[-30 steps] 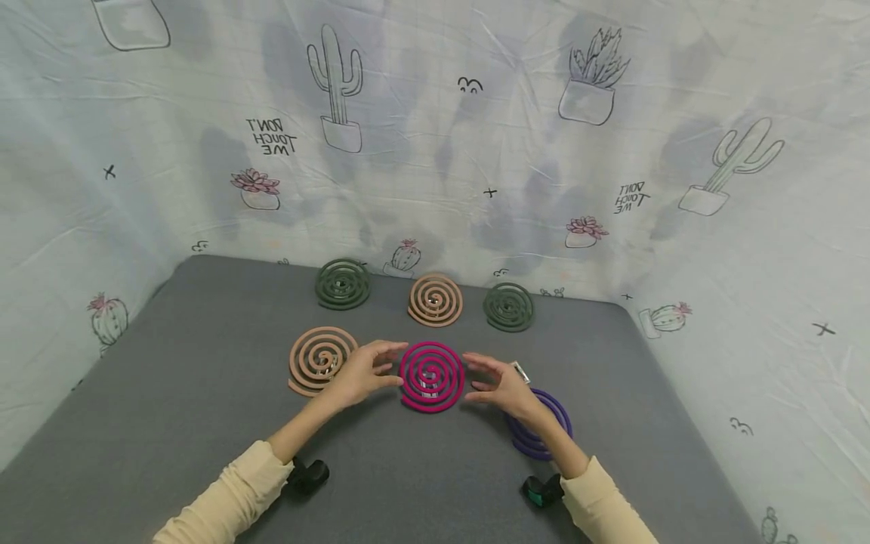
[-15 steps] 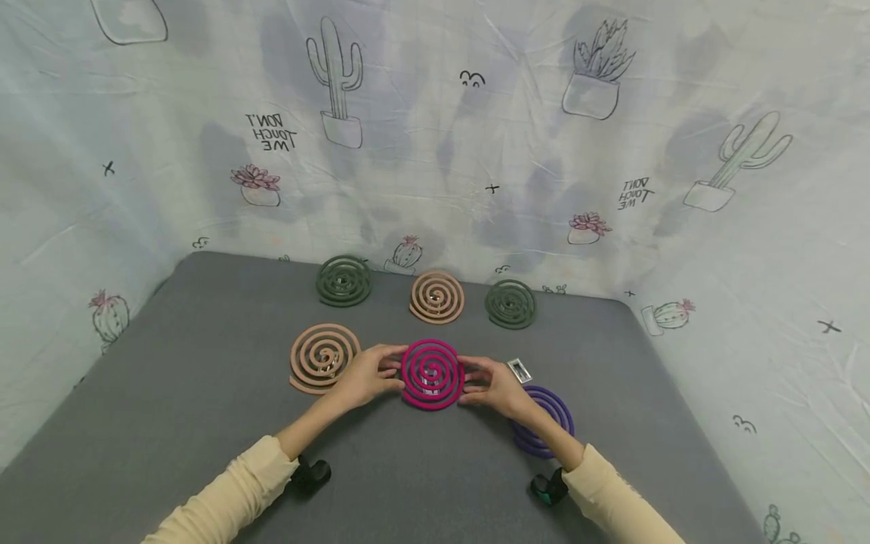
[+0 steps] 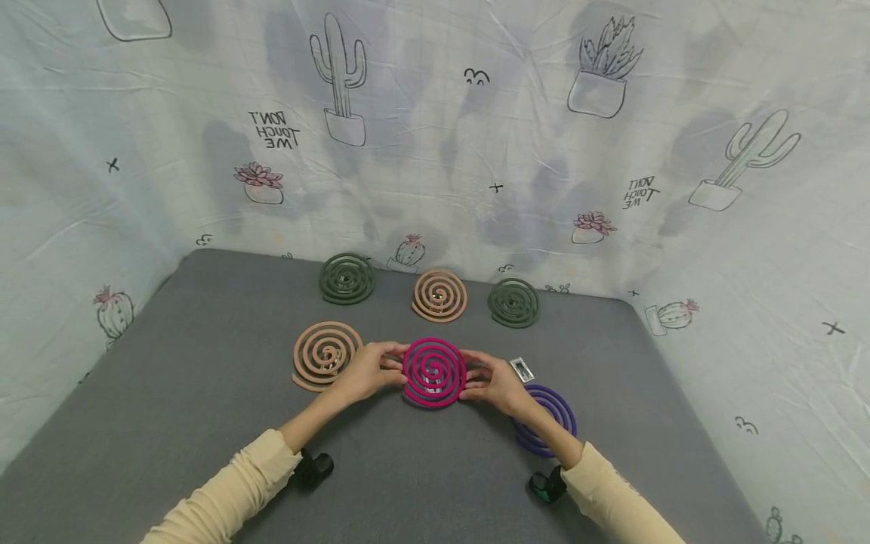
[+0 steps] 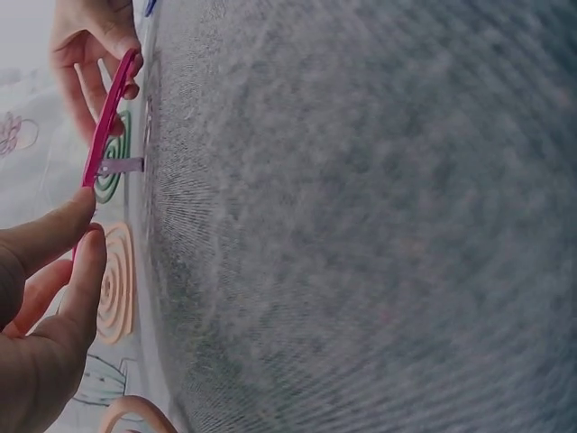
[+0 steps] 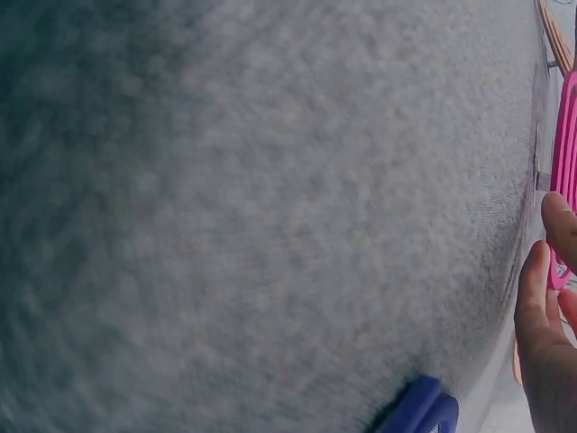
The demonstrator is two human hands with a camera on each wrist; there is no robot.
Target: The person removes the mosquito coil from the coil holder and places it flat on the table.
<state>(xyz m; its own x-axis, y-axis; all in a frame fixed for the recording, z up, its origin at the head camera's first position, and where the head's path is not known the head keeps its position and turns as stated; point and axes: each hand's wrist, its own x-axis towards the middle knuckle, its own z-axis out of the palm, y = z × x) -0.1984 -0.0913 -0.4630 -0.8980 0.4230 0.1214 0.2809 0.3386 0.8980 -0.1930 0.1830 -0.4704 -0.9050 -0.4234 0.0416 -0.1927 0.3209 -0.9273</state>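
A pink mosquito coil (image 3: pixel 435 373) sits on a small metal stand (image 4: pixel 119 166) in the middle of the grey table. My left hand (image 3: pixel 372 372) holds the coil's left edge, with thumb and fingertips pinching the rim in the left wrist view. On the opposite side, my right hand (image 3: pixel 495 384) grips the right edge; the right wrist view shows its thumb and a finger at the rim. Beneath my right forearm lies a purple coil (image 3: pixel 561 414), partly covered. A loose metal stand (image 3: pixel 522 369) rests just behind it. Next to my left wrist is an orange coil (image 3: pixel 309 361).
Along the back stand a green coil (image 3: pixel 347 279), another orange coil (image 3: pixel 439 295) and a second green coil (image 3: pixel 513 303). A patterned cloth (image 3: pixel 421 113) hangs behind and at both sides of the table (image 3: pixel 408 483). Black straps with small devices sit at both wrists.
Both hands have closed in from either side and taken hold of the pink coil's edges. The coil stays about where it was, and the view has shifted slightly.
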